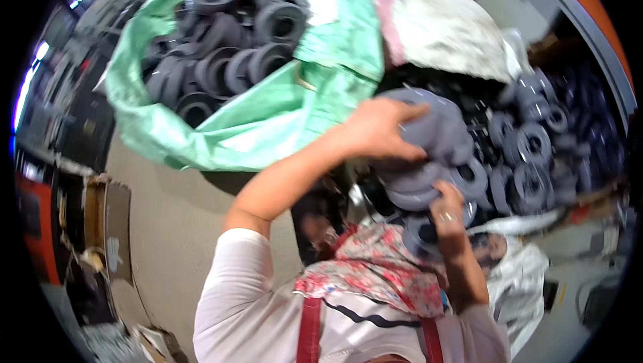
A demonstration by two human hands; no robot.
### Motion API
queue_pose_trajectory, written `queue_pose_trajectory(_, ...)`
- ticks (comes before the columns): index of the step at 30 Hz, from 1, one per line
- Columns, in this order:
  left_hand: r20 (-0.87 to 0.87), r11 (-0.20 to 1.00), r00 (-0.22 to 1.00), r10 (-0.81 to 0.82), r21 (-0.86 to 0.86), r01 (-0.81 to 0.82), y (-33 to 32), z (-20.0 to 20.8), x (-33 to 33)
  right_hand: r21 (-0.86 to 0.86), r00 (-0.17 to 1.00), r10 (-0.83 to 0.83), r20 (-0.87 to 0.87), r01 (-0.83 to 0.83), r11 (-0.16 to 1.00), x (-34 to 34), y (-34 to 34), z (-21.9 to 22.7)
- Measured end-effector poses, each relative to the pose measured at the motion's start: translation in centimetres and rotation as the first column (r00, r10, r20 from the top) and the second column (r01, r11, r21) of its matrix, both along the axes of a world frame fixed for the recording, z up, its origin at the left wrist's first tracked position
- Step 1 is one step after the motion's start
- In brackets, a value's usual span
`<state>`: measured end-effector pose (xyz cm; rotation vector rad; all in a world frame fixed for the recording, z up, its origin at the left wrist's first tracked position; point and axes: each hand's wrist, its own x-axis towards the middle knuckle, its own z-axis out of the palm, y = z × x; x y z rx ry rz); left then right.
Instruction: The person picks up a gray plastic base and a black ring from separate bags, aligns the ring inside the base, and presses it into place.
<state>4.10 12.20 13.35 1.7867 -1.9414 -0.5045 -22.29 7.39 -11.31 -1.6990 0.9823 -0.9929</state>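
My left hand (383, 130) reaches across to a blurred stack of round grey plastic parts (445, 125), its thumb and forefinger curved against them. The remaining fingers are partly hidden. Lower down, my right hand (447, 203) is closed at the edge of a grey plastic ring (412, 192), beside another ring with a round hole (470, 179). How many parts each hand grips, I cannot tell. One more grey ring (420, 234) lies close to my floral apron (375, 266).
A large green woven sack (248, 138), full of grey rings (218, 71), stands at the left. Loose grey rings (532, 142) heap up on the right, below a white sack (442, 18). A cardboard box (117, 229) sits on the floor at far left.
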Motion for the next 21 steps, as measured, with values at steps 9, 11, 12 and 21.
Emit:
queue_pose_trajectory(9,0.306,0.662,0.871,0.384,-0.749,-0.029,8.1,17.6,9.7,0.158,0.638,0.420,0.646,-0.650,0.744,24.4,-8.3,31.4)
queue_pose_trajectory(11,0.323,0.589,0.717,0.618,-0.794,-0.151,9.5,20.6,14.7,0.031,0.504,0.597,0.624,-0.779,0.626,30.4,-8.1,37.1)
queue_pose_trajectory(12,0.278,0.513,0.670,0.689,-0.840,-0.179,9.5,21.1,16.6,-0.050,0.502,0.673,0.543,-0.780,0.623,31.2,-8.5,39.5)
queue_pose_trajectory(21,-0.504,0.949,0.834,0.223,-0.084,-0.304,7.1,-1.3,5.6,-0.028,0.842,0.163,-0.514,-0.206,0.978,13.0,-17.4,21.6)
